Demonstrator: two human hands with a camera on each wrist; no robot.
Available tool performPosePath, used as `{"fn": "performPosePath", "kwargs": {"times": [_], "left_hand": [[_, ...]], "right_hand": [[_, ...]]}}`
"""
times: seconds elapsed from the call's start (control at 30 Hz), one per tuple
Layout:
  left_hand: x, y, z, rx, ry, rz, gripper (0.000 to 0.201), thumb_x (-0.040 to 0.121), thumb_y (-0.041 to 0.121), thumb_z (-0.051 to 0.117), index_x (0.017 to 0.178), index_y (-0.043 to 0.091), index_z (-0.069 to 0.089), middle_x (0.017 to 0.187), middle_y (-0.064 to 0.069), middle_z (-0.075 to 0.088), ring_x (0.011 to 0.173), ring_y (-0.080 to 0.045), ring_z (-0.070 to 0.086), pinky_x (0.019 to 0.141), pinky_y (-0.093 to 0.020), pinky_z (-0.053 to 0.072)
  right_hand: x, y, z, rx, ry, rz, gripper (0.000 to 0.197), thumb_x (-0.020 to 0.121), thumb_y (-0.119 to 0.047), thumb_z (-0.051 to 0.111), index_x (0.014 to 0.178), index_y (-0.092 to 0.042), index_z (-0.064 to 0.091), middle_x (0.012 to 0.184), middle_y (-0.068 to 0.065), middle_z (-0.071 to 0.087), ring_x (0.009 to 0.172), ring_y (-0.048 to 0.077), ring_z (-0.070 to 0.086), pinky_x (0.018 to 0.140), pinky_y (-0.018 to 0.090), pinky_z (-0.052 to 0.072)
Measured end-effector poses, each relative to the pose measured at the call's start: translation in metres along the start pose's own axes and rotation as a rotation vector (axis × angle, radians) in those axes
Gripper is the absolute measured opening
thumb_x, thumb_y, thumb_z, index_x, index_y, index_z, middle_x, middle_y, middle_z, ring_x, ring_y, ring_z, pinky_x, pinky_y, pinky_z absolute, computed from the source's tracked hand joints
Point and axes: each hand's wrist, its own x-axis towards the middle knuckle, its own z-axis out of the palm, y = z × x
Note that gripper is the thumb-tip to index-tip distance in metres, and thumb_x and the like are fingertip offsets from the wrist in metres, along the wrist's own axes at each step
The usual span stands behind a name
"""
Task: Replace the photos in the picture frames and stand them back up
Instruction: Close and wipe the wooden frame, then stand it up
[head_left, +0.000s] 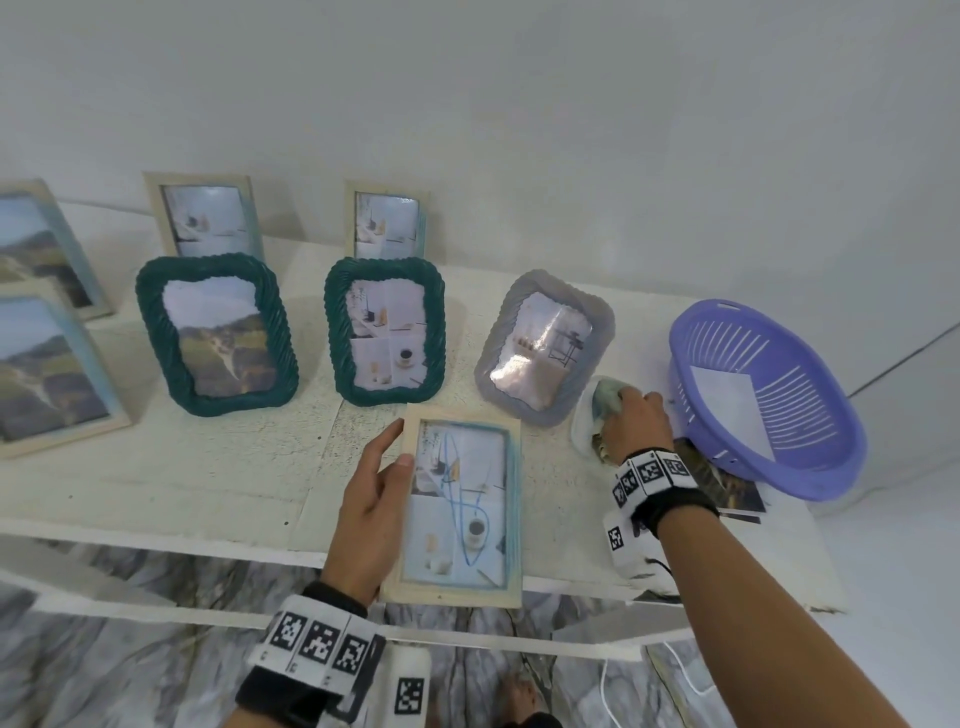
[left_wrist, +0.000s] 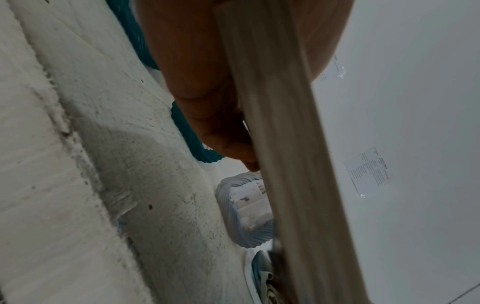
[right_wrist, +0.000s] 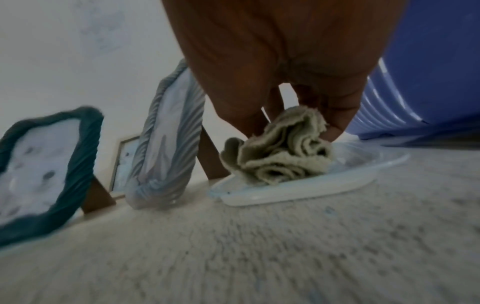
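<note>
My left hand (head_left: 371, 512) grips the wooden frame (head_left: 460, 512) by its left edge, thumb on the front rim, fingers behind. The frame is face up at the front edge of the counter (head_left: 208, 483), and blue pen loops run across its glass. Whether it lies flat or is lifted a little, I can't tell.

My right hand (head_left: 631, 421) is clenched around a crumpled cloth (right_wrist: 280, 152), which sits in a shallow clear plastic tray (right_wrist: 298, 185) just right of the grey frame (head_left: 543, 345).

Counting frames: eight. Five are pale wood — the one I'm holding, two at the far left (head_left: 47, 369) showing a hillside, and two in the back row (head_left: 205, 215) against the wall. Two are teal with a roped border: the left teal frame (head_left: 215, 332) shows a hillside, the right teal frame (head_left: 384, 330) a collage of room pictures. The single grey roped frame stands tilted back, and its glass catches glare.

One purple slotted basket (head_left: 769, 395) sits at the right end of the counter with one white sheet in it. A dark photo print (head_left: 727, 483) lies flat beside the basket, partly beneath it.

Square black-and-white code markers ring both wristbands. In the left wrist view, two printed sheets (left_wrist: 369, 172) are stuck on the wall, their text too small to read.
</note>
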Motion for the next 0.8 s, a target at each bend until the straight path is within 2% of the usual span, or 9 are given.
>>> {"fn": "performPosePath", "kwargs": {"times": [0.07, 0.17, 0.2, 0.3, 0.4, 0.47, 0.6, 0.73, 0.8], "left_hand": [[0.001, -0.002, -0.002, -0.014, 0.003, -0.001, 0.034, 0.104, 0.026, 0.041, 0.135, 0.04, 0.048, 0.1, 0.025, 0.069, 0.1, 0.003, 0.062, 0.091, -0.019, 0.047], [0.001, -0.004, -0.005, -0.03, 0.006, 0.017, 0.033, 0.103, 0.034, 0.043, 0.133, 0.047, 0.048, 0.097, 0.001, 0.067, 0.093, -0.018, 0.063, 0.093, -0.036, 0.048], [0.002, -0.003, -0.005, -0.038, 0.01, 0.021, 0.033, 0.104, 0.033, 0.043, 0.134, 0.046, 0.047, 0.1, -0.001, 0.069, 0.096, -0.02, 0.064, 0.095, -0.037, 0.048], [0.003, 0.002, -0.003, -0.063, 0.007, 0.042, 0.036, 0.104, 0.023, 0.041, 0.137, 0.036, 0.046, 0.106, 0.02, 0.071, 0.104, -0.005, 0.065, 0.092, -0.028, 0.048], [0.004, 0.004, 0.0, -0.067, -0.011, 0.064, 0.036, 0.104, 0.021, 0.04, 0.138, 0.033, 0.045, 0.099, 0.019, 0.072, 0.098, -0.003, 0.067, 0.084, -0.021, 0.05], [0.004, 0.004, 0.003, -0.07, -0.016, 0.083, 0.036, 0.104, 0.019, 0.04, 0.137, 0.033, 0.045, 0.093, 0.019, 0.073, 0.092, 0.001, 0.066, 0.076, -0.012, 0.049], [0.001, 0.01, 0.01, -0.011, -0.017, 0.147, 0.038, 0.102, 0.023, 0.043, 0.138, 0.034, 0.046, 0.075, 0.009, 0.064, 0.075, -0.006, 0.058, 0.069, -0.01, 0.045], [0.0, 0.013, 0.013, 0.041, -0.014, 0.202, 0.039, 0.102, 0.019, 0.045, 0.14, 0.028, 0.046, 0.091, 0.016, 0.07, 0.084, 0.0, 0.062, 0.074, -0.01, 0.046], [0.002, 0.013, 0.012, 0.036, -0.019, 0.204, 0.041, 0.102, 0.019, 0.045, 0.142, 0.024, 0.045, 0.11, 0.011, 0.069, 0.1, -0.001, 0.064, 0.087, -0.016, 0.049]], "right_hand": [[-0.002, 0.002, -0.004, 0.063, 0.019, 0.004, 0.038, 0.092, -0.008, 0.048, 0.13, -0.007, 0.048, 0.122, 0.023, 0.047, 0.11, 0.04, 0.052, 0.091, 0.039, 0.043], [-0.014, 0.006, -0.012, 0.133, 0.109, -0.038, 0.039, 0.092, -0.012, 0.049, 0.131, -0.012, 0.049, 0.12, 0.022, 0.049, 0.105, 0.037, 0.051, 0.088, 0.037, 0.041], [-0.022, 0.006, -0.016, 0.156, 0.157, -0.053, 0.039, 0.091, -0.014, 0.051, 0.13, -0.014, 0.05, 0.117, 0.02, 0.049, 0.101, 0.036, 0.052, 0.083, 0.035, 0.041], [-0.054, 0.003, -0.025, 0.222, 0.314, -0.096, 0.038, 0.088, -0.016, 0.056, 0.126, -0.016, 0.056, 0.109, 0.015, 0.049, 0.093, 0.031, 0.052, 0.078, 0.03, 0.037], [-0.094, -0.013, -0.031, 0.289, 0.435, -0.211, 0.037, 0.085, -0.012, 0.062, 0.121, -0.017, 0.06, 0.105, 0.013, 0.048, 0.088, 0.025, 0.05, 0.078, 0.027, 0.037], [-0.12, -0.03, -0.03, 0.304, 0.48, -0.328, 0.037, 0.081, -0.007, 0.066, 0.116, -0.016, 0.064, 0.101, 0.012, 0.048, 0.081, 0.022, 0.048, 0.069, 0.027, 0.04], [-0.153, -0.062, -0.013, 0.251, 0.409, -0.488, 0.038, 0.078, -0.005, 0.066, 0.115, -0.016, 0.064, 0.098, 0.009, 0.046, 0.079, 0.023, 0.049, 0.058, 0.026, 0.041], [-0.162, -0.084, 0.008, 0.383, 0.328, -0.522, 0.036, 0.081, -0.011, 0.063, 0.117, -0.013, 0.063, 0.096, 0.006, 0.042, 0.077, 0.024, 0.05, 0.067, 0.026, 0.045], [-0.165, -0.091, 0.011, 0.486, 0.294, -0.5, 0.037, 0.082, -0.017, 0.057, 0.119, -0.013, 0.063, 0.097, 0.003, 0.04, 0.079, 0.018, 0.047, 0.072, 0.014, 0.037]]}}
